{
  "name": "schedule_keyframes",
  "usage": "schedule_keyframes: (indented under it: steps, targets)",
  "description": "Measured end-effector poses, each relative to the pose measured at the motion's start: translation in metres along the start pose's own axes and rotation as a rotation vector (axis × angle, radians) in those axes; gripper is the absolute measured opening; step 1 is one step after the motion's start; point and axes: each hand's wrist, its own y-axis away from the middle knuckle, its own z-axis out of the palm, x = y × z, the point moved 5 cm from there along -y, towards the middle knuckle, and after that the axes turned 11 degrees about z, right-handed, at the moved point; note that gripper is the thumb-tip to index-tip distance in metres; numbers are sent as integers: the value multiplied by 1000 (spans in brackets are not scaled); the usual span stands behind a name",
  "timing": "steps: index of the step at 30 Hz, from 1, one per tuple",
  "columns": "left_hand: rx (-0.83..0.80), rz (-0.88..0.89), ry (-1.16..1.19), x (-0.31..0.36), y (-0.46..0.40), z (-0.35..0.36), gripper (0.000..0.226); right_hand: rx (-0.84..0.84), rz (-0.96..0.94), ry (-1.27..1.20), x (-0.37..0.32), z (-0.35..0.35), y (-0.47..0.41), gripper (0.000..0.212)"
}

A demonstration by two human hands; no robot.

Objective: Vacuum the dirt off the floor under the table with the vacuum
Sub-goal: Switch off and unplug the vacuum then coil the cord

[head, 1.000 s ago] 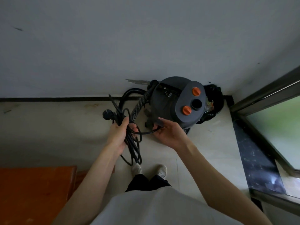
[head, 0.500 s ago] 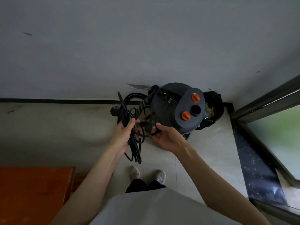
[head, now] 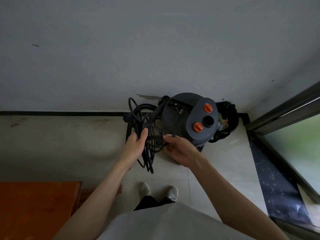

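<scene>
Left hand (head: 136,144) grips the coiled black cord (head: 147,153). Right hand (head: 180,149) pinches one loop, beside the grey vacuum (head: 187,118).

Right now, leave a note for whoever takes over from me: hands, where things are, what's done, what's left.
Left hand grips the coiled cord. Right hand pinches one strand of it.
Vacuum stands on the floor by the wall, hose at its left side.
Table is at lower left.
Done: cord picked up.
Left: uncoil, plug in, vacuum under the table.
</scene>
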Motion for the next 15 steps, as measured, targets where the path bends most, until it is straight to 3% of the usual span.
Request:
schedule_keyframes:
  steps: [10,15]
  targets:
    - [-89,98,-132,3,3,-8,45,-35,-34,34,3,15,8,19]
    - [-80,193,-394,16,4,-17,45,-50,-44,63,5,23,10,19]
